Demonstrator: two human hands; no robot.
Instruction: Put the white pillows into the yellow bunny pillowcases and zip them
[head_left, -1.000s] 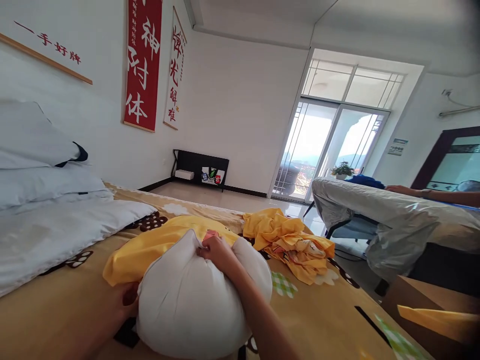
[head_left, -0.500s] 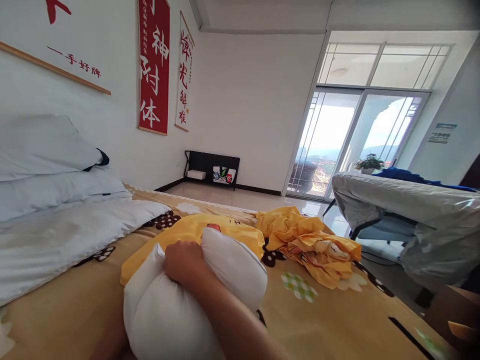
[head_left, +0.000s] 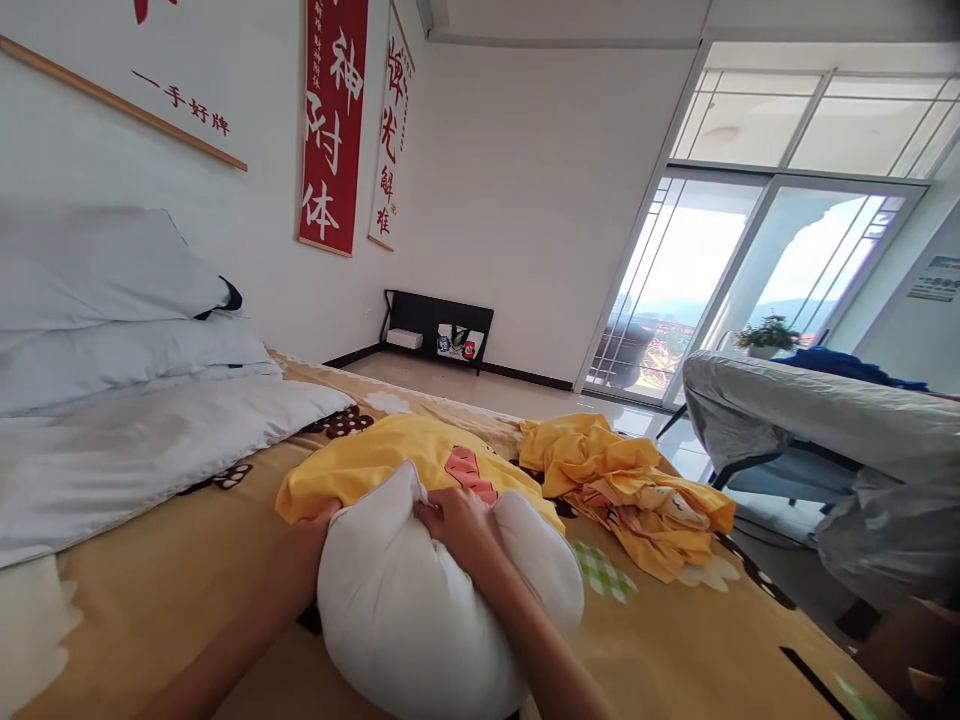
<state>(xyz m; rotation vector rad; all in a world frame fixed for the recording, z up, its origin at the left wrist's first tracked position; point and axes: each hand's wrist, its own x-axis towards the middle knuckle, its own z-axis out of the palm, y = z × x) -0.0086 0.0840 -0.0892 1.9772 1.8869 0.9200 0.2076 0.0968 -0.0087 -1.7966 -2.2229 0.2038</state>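
Nearest me: white pillow, folded into a bulging bundle on the patterned sheet, low centre of view. My right hand pinches its fabric in the cleft; my left hand sits at its left edge against the yellow cover (fingers mostly hidden, can't tell if they grip). Risk as I read it: if the right pinch slips, springy filling could pop the fold apart; a hard forward shove could ruck the cover. Both folded ends point away from me, toward the cover, crease likewise; true long axis unclear while doubled over. Beyond, rightward: crumpled yellow cloth, apart from the pillow.
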